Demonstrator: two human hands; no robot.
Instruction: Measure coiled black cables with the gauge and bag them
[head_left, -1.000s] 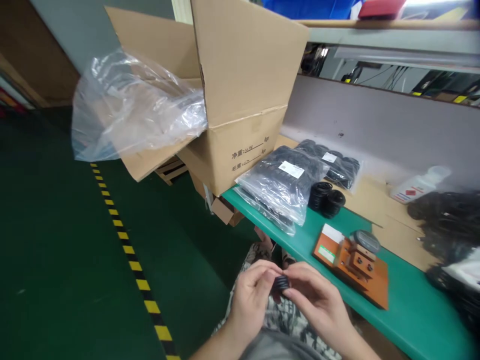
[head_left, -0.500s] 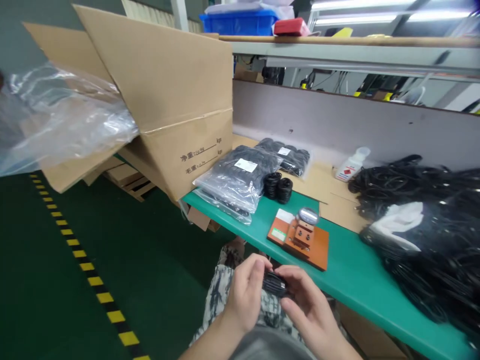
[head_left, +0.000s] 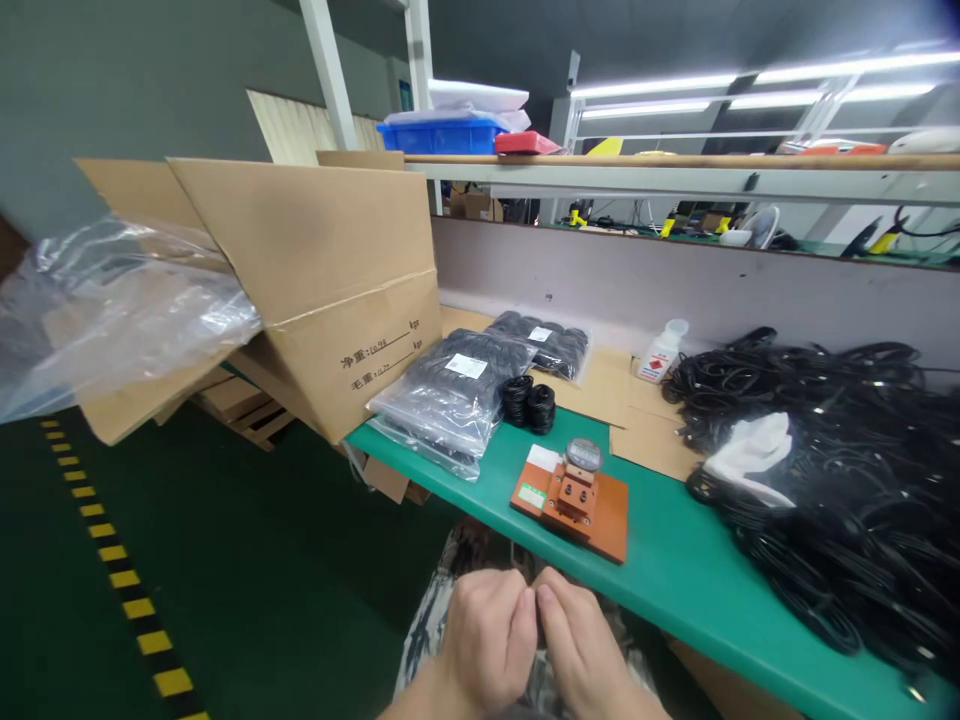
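Note:
Above the lap, my left hand [head_left: 491,635] and my right hand [head_left: 574,635] are closed with knuckles up and thumbs side by side. They are wrapped round a small coil of black cable, now almost wholly hidden by the fingers; only a dark sliver shows between the thumbs. Just beyond them on the green bench [head_left: 450,495] stands an orange-brown fixture [head_left: 611,515] with a round digital gauge [head_left: 583,455]. Behind it are two tied black cable coils [head_left: 529,403], side by side.
Clear bags of black coils [head_left: 450,395] lie back left, beside an open cardboard box [head_left: 352,300] with plastic film [head_left: 135,300]. Loose black cables [head_left: 847,480] cover the right side, with a white cloth [head_left: 750,460] on them. A white bottle [head_left: 661,352] stands behind. A shelf [head_left: 675,175] runs above.
Both hands have closed together over the black cable coil, which showed between the fingers before. The camera view has tilted up and shifted slightly right.

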